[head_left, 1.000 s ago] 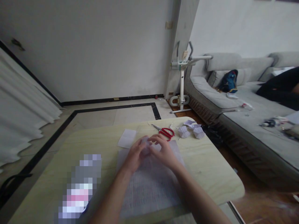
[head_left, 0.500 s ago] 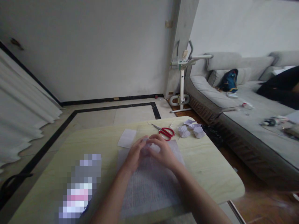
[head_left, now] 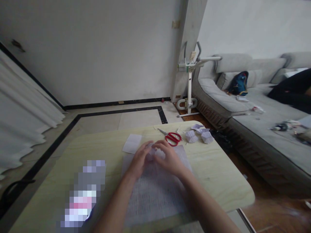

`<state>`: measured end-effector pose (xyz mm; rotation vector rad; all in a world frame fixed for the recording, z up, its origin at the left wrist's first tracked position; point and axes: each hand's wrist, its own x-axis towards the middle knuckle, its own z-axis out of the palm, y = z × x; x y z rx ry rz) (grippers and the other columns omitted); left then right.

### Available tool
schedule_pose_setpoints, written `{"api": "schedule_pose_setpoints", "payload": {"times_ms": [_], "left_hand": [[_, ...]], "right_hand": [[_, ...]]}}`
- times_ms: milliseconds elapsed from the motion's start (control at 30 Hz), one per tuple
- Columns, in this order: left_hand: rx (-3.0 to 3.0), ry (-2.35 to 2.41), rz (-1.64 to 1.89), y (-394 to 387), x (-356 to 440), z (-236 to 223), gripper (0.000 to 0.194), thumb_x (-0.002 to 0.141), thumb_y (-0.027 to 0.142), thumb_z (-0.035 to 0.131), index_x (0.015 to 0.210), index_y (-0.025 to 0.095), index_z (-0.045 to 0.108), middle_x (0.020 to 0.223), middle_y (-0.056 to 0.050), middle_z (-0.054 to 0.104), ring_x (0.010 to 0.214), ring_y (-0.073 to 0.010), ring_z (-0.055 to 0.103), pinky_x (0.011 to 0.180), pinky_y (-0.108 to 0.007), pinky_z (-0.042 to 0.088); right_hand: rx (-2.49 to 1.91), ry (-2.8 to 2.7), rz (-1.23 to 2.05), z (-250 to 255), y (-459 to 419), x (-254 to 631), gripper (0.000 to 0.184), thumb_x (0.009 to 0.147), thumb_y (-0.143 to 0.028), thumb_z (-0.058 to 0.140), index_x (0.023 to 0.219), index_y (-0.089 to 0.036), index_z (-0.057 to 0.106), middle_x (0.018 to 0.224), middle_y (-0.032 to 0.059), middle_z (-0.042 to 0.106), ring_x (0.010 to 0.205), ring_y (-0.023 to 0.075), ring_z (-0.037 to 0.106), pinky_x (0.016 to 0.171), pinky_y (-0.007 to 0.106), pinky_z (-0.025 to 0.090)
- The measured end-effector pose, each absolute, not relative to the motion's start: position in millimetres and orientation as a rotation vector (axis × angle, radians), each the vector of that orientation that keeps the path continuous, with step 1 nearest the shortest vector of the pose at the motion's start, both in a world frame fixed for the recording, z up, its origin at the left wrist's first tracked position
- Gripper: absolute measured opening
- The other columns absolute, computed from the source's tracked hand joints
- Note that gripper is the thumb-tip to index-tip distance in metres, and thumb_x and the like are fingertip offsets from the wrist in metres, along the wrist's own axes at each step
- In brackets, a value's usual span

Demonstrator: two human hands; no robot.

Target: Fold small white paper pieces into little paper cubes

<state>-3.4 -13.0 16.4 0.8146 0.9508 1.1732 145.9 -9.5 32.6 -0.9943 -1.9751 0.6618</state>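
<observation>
My left hand [head_left: 139, 160] and my right hand [head_left: 169, 157] meet over the far end of a large printed sheet [head_left: 155, 191] on the light wooden table [head_left: 218, 174]. Both sets of fingers are curled and pinched on a small white folded paper piece [head_left: 152, 152], which is mostly hidden between them. Red-handled scissors [head_left: 171, 136] lie just beyond my right hand. A small white paper square [head_left: 132, 143] lies beyond my left hand.
Several folded paper shapes [head_left: 199, 134] sit near the table's far right corner. A blurred-out object [head_left: 82, 194] lies at the near left. A grey sofa [head_left: 255, 113] with a blue bag [head_left: 239, 84] stands to the right, beside a white exercise machine [head_left: 189, 84].
Both hands stay at the same spot, with only slight finger shifts on the folded paper. Nothing else on the table has moved.
</observation>
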Motion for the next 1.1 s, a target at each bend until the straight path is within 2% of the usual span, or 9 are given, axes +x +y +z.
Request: {"api": "schedule_pose_setpoints", "payload": {"times_ms": [167,233,600,867,1100], "left_hand": [[0.934,1.070,1.206,-14.1,-3.6,16.5,0.038,0.075,0.035,0.064,0.110,0.022,0.063,0.123,-0.006,0.059,0.116,-0.0250,0.051,0.087,-0.030,0.045],[0.927,1.091,1.210,-15.1,-4.3,17.9,0.039,0.074,0.034,0.066,0.111,0.023,0.063,0.125,-0.006,0.058,0.118,-0.0257,0.049,0.091,-0.031,0.043],[0.905,1.023,1.168,-14.8,-6.6,10.8,0.046,0.074,0.029,0.063,0.119,0.022,0.058,0.126,-0.007,0.057,0.117,-0.0268,0.050,0.091,-0.034,0.044],[0.802,0.869,1.127,-15.6,-9.5,13.9,0.049,0.075,0.025,0.058,0.124,0.023,0.053,0.126,-0.007,0.056,0.109,-0.0276,0.054,0.078,-0.034,0.050],[0.760,0.846,1.198,-16.3,-2.7,20.4,0.059,0.072,0.025,0.067,0.128,0.024,0.048,0.117,-0.007,0.059,0.102,-0.0243,0.058,0.077,-0.032,0.049]], "right_hand": [[-1.021,-2.027,0.664,30.7,-8.0,148.3,0.035,0.073,-0.012,0.060,0.107,-0.021,0.056,0.108,0.0072,0.053,0.101,0.0201,0.051,0.089,0.036,0.043],[-1.030,-2.040,0.663,30.5,-7.4,148.9,0.036,0.073,-0.012,0.061,0.107,-0.021,0.055,0.109,0.0071,0.053,0.101,0.0204,0.052,0.088,0.036,0.043],[-1.027,-2.063,0.701,29.8,-6.8,150.0,0.036,0.074,-0.011,0.061,0.108,-0.021,0.055,0.109,0.0066,0.054,0.097,0.0192,0.053,0.084,0.035,0.044],[-1.006,-2.022,0.795,34.0,-6.2,153.1,0.036,0.074,-0.010,0.060,0.108,-0.021,0.055,0.106,0.0053,0.055,0.087,0.0156,0.055,0.077,0.030,0.047],[-0.922,-1.851,0.921,24.0,3.4,156.2,0.030,0.077,-0.011,0.057,0.105,-0.020,0.057,0.106,0.0057,0.057,0.083,0.0140,0.058,0.074,0.029,0.050]]}}
